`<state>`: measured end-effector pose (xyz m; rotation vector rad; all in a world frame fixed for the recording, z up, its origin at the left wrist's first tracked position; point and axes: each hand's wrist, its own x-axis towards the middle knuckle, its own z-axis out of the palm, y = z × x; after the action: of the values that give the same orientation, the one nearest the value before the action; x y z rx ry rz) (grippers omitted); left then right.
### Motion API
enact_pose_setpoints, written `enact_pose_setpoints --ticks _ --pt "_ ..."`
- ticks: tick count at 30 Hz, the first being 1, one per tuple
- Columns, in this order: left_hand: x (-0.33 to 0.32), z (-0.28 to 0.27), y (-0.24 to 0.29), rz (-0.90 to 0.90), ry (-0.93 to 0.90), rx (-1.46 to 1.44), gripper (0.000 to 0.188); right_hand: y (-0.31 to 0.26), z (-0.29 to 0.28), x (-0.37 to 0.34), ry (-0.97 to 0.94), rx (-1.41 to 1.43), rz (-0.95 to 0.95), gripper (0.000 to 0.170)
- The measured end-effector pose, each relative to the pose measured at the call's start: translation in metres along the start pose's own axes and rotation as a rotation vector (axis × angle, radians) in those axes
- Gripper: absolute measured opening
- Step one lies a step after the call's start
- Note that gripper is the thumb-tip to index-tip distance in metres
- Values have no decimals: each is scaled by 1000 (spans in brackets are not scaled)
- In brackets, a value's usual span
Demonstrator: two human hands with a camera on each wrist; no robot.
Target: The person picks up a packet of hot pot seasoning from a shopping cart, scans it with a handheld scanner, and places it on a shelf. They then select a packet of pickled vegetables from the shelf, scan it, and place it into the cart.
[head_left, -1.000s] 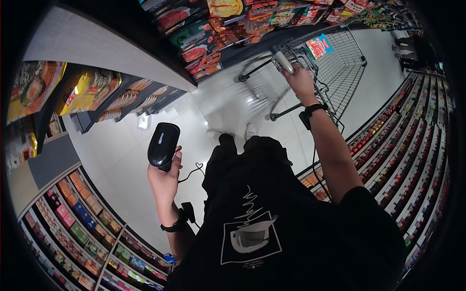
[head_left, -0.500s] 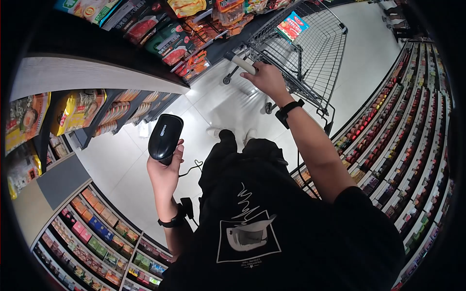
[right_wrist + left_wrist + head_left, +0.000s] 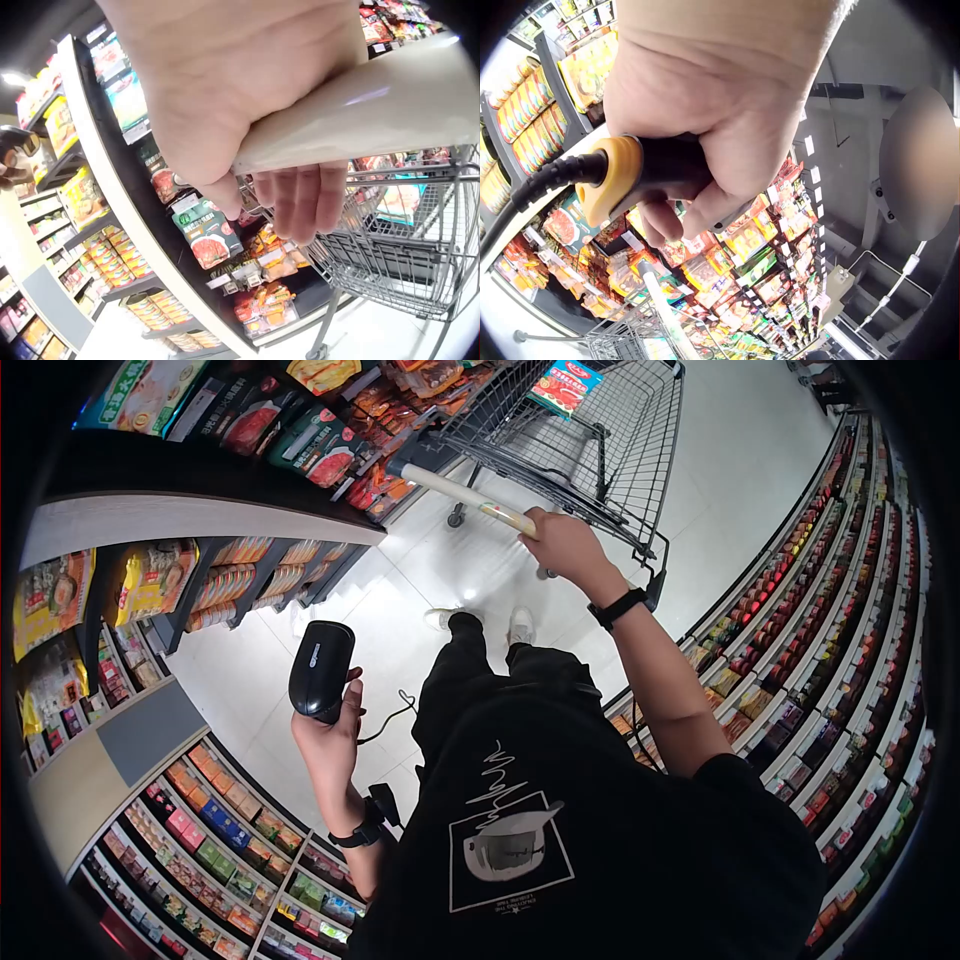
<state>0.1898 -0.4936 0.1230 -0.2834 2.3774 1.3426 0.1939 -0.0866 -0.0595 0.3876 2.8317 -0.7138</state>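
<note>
My left hand [image 3: 328, 752] holds a black handheld barcode scanner [image 3: 322, 668] over the floor at left in the head view. In the left wrist view its fingers wrap the scanner's grip [image 3: 673, 166], which ends in a yellow base [image 3: 619, 176] with a black cord [image 3: 559, 178]. The right hand [image 3: 572, 548] grips the right end of the pale handle [image 3: 465, 497] of a wire shopping cart [image 3: 640, 455]. In the right wrist view the thumb and fingers [image 3: 304, 206] curl around that handle. A red and blue food packet [image 3: 566, 387] lies in the cart.
Shelves of packaged food [image 3: 320, 450] run along the far left, with a side shelf of yellow packs [image 3: 155, 582] nearer. Long rows of small goods [image 3: 790, 620] line the right. Boxed goods [image 3: 205, 810] fill shelves at lower left. Pale floor tiles [image 3: 250, 660] lie between.
The cart and my right hand have shifted left and upward in the head view, and more of the handle shows. The left hand keeps its hold on the scanner.
</note>
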Motion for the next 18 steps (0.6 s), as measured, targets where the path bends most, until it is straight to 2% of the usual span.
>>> enact_pose_setpoints --ticks 2,5,9,14,18 --pt "-20 12 -2 15 4 15 27 14 -4 -32 13 -2 33 29" --pt "-37 31 -2 47 13 5 27 17 -16 -54 -53 -26 115 30" --pt "-49 42 5 17 -21 6 29 28 -7 -69 23 -99 78 29" --pt "-42 48 15 69 -105 72 28 34 -8 -93 3 -87 78 30" --pt "-31 44 15 237 -102 41 25 33 -6 -106 -31 -105 127 26"
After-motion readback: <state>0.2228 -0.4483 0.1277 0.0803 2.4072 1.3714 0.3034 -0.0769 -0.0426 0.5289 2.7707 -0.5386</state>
